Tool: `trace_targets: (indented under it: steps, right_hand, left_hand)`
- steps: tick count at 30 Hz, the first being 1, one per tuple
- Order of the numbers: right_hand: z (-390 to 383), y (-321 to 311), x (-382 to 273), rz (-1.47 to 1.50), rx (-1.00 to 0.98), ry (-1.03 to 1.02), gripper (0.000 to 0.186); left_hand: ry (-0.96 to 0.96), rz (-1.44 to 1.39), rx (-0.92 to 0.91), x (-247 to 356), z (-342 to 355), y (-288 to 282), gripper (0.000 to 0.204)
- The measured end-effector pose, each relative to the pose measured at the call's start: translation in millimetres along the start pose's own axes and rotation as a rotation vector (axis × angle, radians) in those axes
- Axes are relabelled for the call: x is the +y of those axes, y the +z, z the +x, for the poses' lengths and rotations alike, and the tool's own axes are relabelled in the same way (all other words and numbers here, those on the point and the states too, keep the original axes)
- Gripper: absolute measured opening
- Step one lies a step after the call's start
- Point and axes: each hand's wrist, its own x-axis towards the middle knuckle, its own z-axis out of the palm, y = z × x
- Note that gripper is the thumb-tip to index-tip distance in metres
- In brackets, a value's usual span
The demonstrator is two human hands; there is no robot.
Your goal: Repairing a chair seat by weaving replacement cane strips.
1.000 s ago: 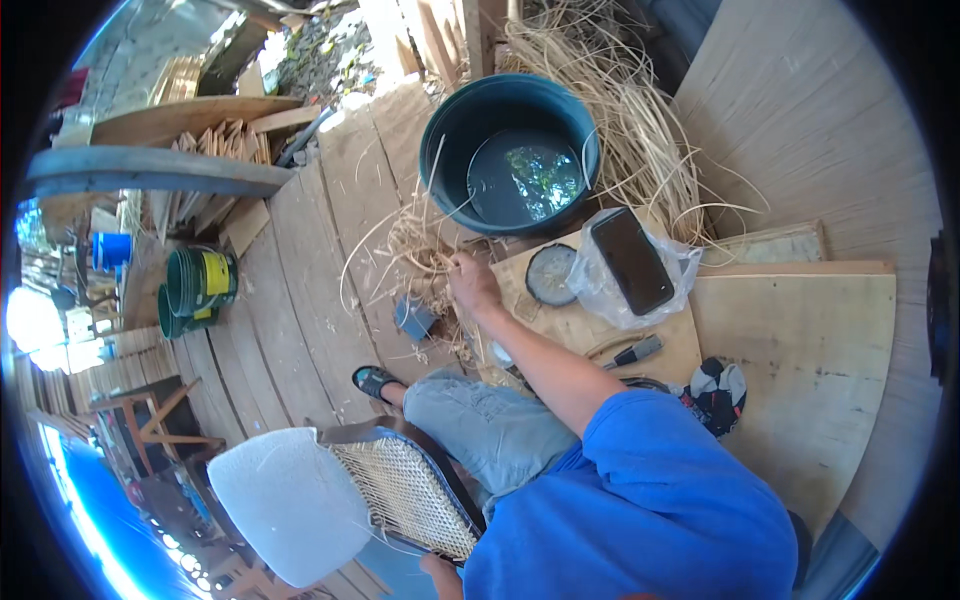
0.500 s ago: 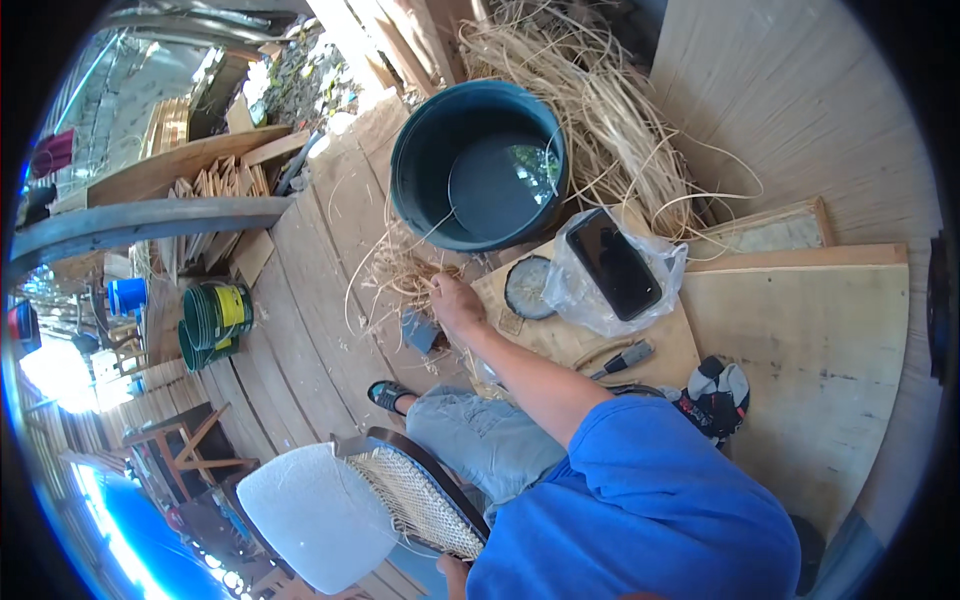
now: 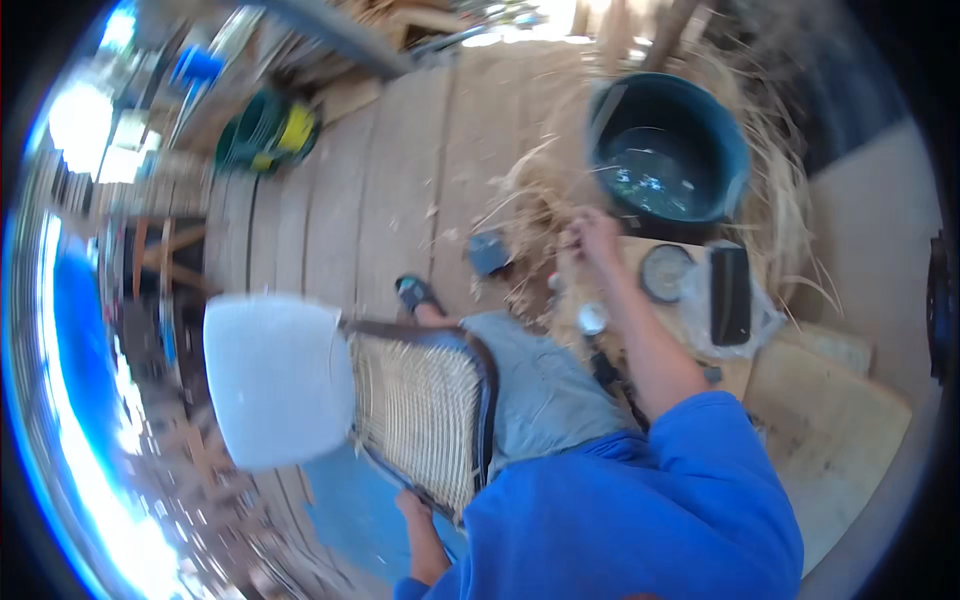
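Note:
In the motion-blurred head view, my right hand is closed at a tangle of pale cane strands, just below a large dark teal tub with liquid in it. My left hand grips the lower rail of a chair, beside its woven cane panel; the chair's white pad lies to the left. Right of my right hand are a round shallow container and a dark phone on a plastic bag. A grey block lies left of the strands.
Green buckets and a blue container stand at upper left, with a curved beam and wood scraps nearby. More strands are piled right of the tub. Boards lie at lower right on the plank floor.
The view has swung, so the tub, buckets and chair appear shifted and blurred. My right hand stays at the strands; more of my left hand and forearm shows at the chair.

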Motion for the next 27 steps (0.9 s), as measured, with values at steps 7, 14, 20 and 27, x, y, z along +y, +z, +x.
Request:
trace_targets:
  steps: [7,14,20,27]
  right_hand:
    - [8,-11,-33,-0.092,-0.087,-0.139,0.032]
    - [-33,51,-84,-0.149,-0.292,-0.268,0.027]
    - [-130,112,-88,-0.502,-0.37,-0.423,0.021]
    - [-211,124,-20,-0.847,-0.786,-0.77,0.015]
  left_hand:
    - [0.181,0.288,0.006,29,-29,13,0.026]
    - [0.267,-0.048,0.282,17,-12,5,0.019]
    - [0.088,-0.594,0.015,146,-48,29,0.015]
    - [0.342,-0.464,-0.378,239,-95,78,0.032]
